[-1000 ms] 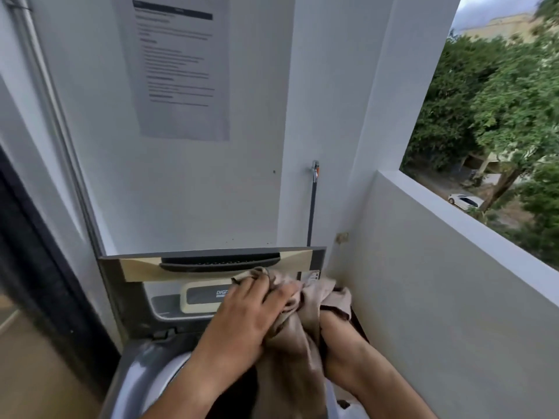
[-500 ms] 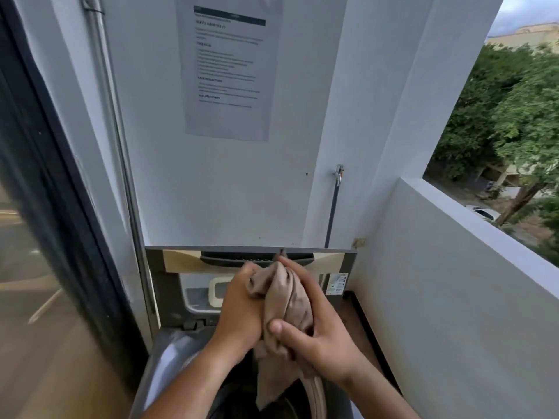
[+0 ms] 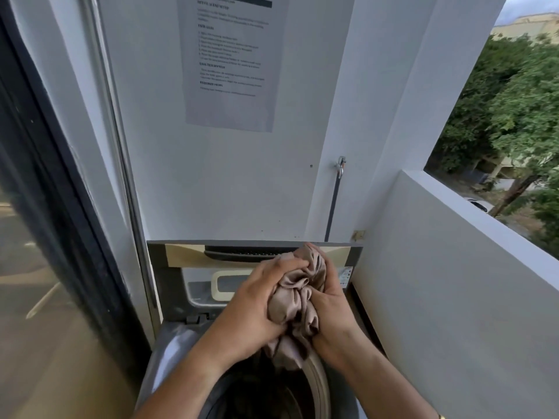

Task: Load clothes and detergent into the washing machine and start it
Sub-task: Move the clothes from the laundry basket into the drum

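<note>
Beige cloth [image 3: 298, 293] was bunched tight between left hand [image 3: 257, 306] and right hand [image 3: 331, 309] (both gripping it) above the open washing machine [image 3: 181, 343], likely to drop in.

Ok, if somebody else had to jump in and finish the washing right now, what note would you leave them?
Left hand and right hand: both shut on the bunched beige satin cloth, held above the open drum.
Grey top-loading washing machine: lid raised against the wall, drum dark, contents unclear.
Done: lid open, cloth gathered up.
Left: drop the cloth in, add detergent (none in view), close the lid, start the machine.
</note>
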{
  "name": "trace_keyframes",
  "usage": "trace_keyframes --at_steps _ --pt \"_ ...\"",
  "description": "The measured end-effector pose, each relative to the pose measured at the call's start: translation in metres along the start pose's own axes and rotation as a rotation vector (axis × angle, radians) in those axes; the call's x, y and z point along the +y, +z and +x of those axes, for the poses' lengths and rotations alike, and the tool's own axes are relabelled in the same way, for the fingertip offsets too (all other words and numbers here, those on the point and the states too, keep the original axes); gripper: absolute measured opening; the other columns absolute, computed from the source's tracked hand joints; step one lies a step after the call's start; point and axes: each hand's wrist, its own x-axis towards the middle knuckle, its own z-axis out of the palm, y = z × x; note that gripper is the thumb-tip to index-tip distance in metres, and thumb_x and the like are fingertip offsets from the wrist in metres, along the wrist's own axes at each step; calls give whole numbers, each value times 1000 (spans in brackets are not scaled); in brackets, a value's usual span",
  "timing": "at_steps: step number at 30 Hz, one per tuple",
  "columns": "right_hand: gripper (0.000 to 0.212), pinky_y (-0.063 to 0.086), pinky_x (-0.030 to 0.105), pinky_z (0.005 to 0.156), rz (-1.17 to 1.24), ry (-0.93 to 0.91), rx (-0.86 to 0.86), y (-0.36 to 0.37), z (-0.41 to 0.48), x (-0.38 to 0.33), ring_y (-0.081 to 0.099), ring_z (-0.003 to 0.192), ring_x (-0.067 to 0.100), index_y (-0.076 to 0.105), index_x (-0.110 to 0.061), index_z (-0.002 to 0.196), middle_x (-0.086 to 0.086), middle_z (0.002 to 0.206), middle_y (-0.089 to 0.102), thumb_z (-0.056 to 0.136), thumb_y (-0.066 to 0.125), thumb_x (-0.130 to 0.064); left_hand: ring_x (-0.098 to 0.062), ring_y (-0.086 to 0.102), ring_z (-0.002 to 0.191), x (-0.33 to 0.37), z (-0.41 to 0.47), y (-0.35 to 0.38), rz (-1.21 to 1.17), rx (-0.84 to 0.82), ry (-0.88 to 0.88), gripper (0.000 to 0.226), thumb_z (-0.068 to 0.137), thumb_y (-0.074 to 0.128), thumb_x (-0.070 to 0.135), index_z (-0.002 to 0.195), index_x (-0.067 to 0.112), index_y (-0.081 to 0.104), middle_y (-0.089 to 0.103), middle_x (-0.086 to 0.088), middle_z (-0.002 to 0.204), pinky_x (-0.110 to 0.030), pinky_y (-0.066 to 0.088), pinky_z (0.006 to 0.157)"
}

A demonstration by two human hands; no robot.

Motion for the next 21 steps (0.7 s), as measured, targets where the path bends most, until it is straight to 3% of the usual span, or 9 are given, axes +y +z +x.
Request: trace_keyframes --at_steps 2,4,6,10,13,15,17,19,21 --pt "66 62 45 105 -93 -8 -101 -3 -4 0 70 130 32 61 -30 147 18 144 68 101 49 15 -7 74 118 -13 3 -6 -26 147 -51 73 79 88 -4 129 46 69 72 13 129 -42 64 101" --pt "67 50 45 120 -374 -101 -184 -8 -11 1 57 146 20 54 -39 154 1 160 55 98 65 -4 -12 80 99 -23 2 -10 -160 286 -165 54 81 91 -3 114 36 73 82 6 107 -48 68 89" --pt "88 42 43 126 -522 -126 -331 -14 -17 10 44 156 13 37 -44 163 -9 169 42 92 78 -13 -15 80 88 -29 0 -6 -225 355 -274 41 81 93 1 102 31 73 83 3 94 -52 68 84" --pt "122 32 31 131 -1029 -183 -438 -21 -13 49 25 162 5 19 -56 163 -9 171 17 73 99 -37 -21 82 105 -54 -21 14 -320 248 -479 41 76 80 15 113 33 75 85 1 105 -59 63 102" --pt "103 41 28 124 -1131 -226 -310 -38 -1 82 39 150 0 35 -57 154 -10 158 38 75 94 -29 -26 77 118 -87 -34 21 -323 7 -516 57 73 80 35 128 39 65 82 0 117 -62 57 111" --pt "82 49 34 117 -1135 -201 -216 -57 8 106 51 137 0 51 -52 145 -14 145 53 76 85 -25 -23 71 127 -111 -42 29 -7 -172 -453 68 85 69 71 145 46 50 78 5 132 -57 50 117" --pt "72 53 36 110 -1220 -133 -198 -78 20 129 57 127 2 58 -49 140 -16 135 58 76 83 -26 -25 65 129 -150 -52 37 609 -239 -350 90 91 29 100 154 38 48 74 8 139 -55 42 116" --pt "73 54 35 106 -1295 -31 -213 -95 28 149 60 120 5 60 -50 135 -17 129 57 72 84 -25 -24 68 112 -193 -64 43 692 -246 -289 89 97 18 97 131 29 64 76 9 121 -49 49 100" --pt "77 53 33 105 -1337 70 -224 -114 34 171 60 119 9 60 -52 132 -16 127 57 65 83 -21 -26 72 89 -233 -75 57 607 -186 -316 65 110 29 77 97 25 66 75 4 92 -45 52 77"
